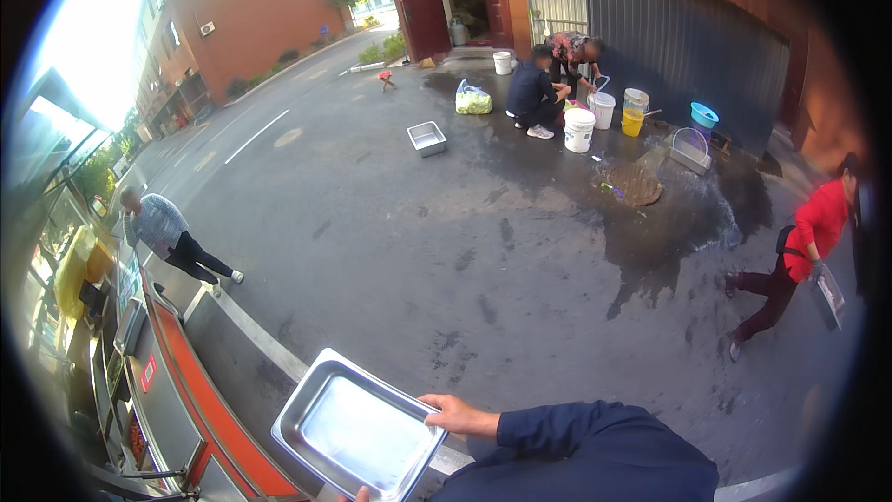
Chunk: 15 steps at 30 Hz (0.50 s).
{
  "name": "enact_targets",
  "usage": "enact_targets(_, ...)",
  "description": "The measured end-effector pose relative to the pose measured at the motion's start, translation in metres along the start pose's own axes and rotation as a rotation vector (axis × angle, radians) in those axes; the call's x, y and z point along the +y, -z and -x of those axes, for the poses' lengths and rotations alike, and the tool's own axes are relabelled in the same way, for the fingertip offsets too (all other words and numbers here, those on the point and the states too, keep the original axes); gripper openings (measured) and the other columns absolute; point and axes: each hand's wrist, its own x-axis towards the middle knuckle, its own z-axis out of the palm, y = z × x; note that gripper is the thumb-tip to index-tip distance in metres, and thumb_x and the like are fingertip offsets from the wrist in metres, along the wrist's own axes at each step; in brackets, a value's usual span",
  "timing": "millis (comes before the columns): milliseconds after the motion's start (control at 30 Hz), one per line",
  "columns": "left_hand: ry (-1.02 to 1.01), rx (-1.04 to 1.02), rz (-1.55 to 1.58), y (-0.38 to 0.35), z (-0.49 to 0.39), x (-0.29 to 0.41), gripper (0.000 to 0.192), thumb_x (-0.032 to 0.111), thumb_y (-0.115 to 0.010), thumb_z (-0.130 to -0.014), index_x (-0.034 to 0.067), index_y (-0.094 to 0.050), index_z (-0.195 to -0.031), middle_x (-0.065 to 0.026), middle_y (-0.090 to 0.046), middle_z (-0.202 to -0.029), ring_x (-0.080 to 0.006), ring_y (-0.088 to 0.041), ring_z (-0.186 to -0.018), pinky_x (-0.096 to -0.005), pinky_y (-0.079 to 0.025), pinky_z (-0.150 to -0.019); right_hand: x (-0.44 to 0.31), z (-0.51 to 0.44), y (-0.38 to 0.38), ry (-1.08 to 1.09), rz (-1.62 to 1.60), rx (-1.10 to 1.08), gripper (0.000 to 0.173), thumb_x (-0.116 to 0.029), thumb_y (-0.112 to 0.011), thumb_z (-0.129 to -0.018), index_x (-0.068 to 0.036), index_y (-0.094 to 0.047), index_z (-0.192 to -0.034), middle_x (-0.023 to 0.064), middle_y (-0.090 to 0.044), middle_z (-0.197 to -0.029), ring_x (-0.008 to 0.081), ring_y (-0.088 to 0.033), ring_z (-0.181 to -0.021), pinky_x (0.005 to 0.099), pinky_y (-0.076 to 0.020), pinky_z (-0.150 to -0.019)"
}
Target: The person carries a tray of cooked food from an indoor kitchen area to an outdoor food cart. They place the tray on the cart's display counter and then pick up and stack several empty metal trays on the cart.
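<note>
An empty rectangular stainless-steel pan point(362, 425) is held out in front of me, tilted, its shiny inside facing up. My right hand point(460, 415), below a dark navy sleeve, grips the pan's right rim with the thumb over the edge. Only fingertips of my left hand point(361, 495) show, at the pan's lower rim at the bottom edge of the picture; the rest of that hand is cut off. To the left of the pan runs an orange-and-grey food cart point(216, 397) with metal panels.
Farther off, another steel pan point(426, 139) sits on the asphalt. Two people point(536, 94) work among white buckets point(579, 131) near a bag of greens point(473, 99). A person in red point(812, 237) carries a tray at right; another person point(164, 223) stands by the cart. Wet ground surrounds a manhole cover point(633, 185).
</note>
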Motion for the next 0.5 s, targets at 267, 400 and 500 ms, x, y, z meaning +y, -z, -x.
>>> enact_targets(267,-0.210,0.009,-0.395,0.018,-0.127,-0.055,0.025,0.015,-0.077,-0.081,-0.004,-0.070,-0.096,-0.0154,-0.068,-0.094,-0.0240,-0.060,-0.081,-0.0368,-0.049,-0.072,-0.008,-0.135,-0.006,-0.072,-0.108,-0.088,0.052,-0.014,-0.057,-0.086,0.002,-0.056,-0.135,0.0123,-0.067,-0.118,0.0185,-0.062,-0.106,0.0313,-0.0500,-0.093)
enact_targets(400,-0.090,0.162,-0.521,0.010,-0.185,-0.056,0.020,0.011,-0.074,-0.079,-0.002,-0.071,-0.094,-0.0182,-0.067,-0.098,-0.0260,-0.061,-0.086,-0.0374,-0.050,-0.075,-0.027,-0.205,-0.004,-0.029,-0.061,-0.136,0.053,-0.016,-0.056,-0.086,0.001,-0.056,-0.136,0.0130,-0.067,-0.119,0.0195,-0.062,-0.108,0.0323,-0.0504,-0.092)
enact_targets(500,-0.218,0.201,-0.357,-0.005,-0.218,-0.031,0.024,0.009,-0.070,-0.079,-0.004,-0.070,-0.100,-0.0200,-0.068,-0.100,-0.0291,-0.062,-0.091,-0.0384,-0.050,-0.082,-0.054,-0.247,0.000,-0.058,-0.022,-0.176,0.053,-0.017,-0.055,-0.087,0.001,-0.056,-0.136,0.0143,-0.067,-0.121,0.0212,-0.062,-0.110,0.0333,-0.0506,-0.093)
